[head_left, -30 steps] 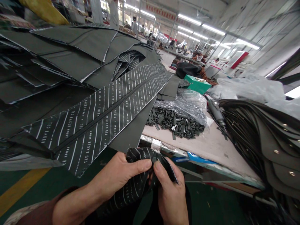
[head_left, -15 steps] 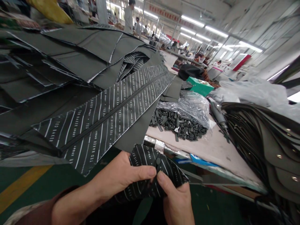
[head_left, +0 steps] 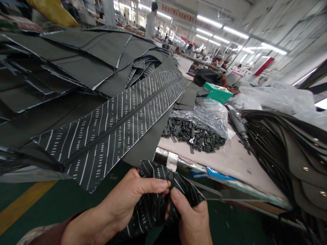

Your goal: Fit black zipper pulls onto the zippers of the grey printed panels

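The left hand (head_left: 127,200) and right hand (head_left: 190,217) pinch a striped zip panel (head_left: 155,178) between thumbs and bent fingers; just beyond, stacked printed panels (head_left: 109,136) jut beside black zip sliders (head_left: 191,136) on the table (head_left: 224,160).

TED BAKER SPORT — repeated white print on a dark zippered fabric panel (head_left: 109,136)

Work table (head_left: 224,160), pale top — black zip pulls (head_left: 192,135) on clear bag (head_left: 212,117), power tool (head_left: 238,124), stacked dark panels (head_left: 283,149).
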The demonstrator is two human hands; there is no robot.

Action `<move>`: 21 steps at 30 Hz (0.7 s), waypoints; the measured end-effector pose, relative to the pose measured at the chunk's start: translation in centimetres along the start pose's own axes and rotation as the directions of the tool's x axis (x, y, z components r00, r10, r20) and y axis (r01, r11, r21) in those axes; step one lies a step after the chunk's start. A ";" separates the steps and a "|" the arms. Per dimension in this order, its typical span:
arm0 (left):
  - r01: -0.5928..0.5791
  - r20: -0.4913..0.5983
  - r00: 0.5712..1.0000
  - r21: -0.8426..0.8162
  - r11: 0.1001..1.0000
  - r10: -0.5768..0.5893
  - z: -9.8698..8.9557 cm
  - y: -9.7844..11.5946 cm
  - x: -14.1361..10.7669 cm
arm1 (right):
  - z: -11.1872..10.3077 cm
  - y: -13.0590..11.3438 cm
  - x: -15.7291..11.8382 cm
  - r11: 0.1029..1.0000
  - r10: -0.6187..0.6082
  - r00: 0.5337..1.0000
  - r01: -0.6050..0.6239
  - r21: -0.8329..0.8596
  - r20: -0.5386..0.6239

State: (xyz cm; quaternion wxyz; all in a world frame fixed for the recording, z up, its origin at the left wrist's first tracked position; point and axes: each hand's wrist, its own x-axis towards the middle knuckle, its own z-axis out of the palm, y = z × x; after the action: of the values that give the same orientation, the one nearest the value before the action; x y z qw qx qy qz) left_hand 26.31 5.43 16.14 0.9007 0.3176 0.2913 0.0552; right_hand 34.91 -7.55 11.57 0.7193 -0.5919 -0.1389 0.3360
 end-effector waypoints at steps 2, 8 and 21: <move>-0.011 0.028 1.000 0.008 1.000 0.011 -0.2 -0.2 -0.1 | 0.0 0.1 -0.2 1.000 0.011 1.000 -0.011 0.013 -0.008; -0.022 0.074 0.997 0.011 1.000 0.022 -0.6 -0.5 -0.2 | 0.1 0.3 -0.4 0.999 0.011 1.000 -0.011 0.041 0.004; -0.062 0.111 0.992 -0.005 0.998 0.062 -1.0 -0.8 -0.3 | 0.0 0.6 -0.6 0.998 0.018 1.000 -0.020 0.056 0.025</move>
State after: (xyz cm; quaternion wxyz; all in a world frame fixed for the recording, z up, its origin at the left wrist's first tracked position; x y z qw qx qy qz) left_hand 25.47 5.27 15.18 0.9137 0.3283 0.2304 0.0657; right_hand 34.27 -7.94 11.13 0.7306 -0.5687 -0.1326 0.3539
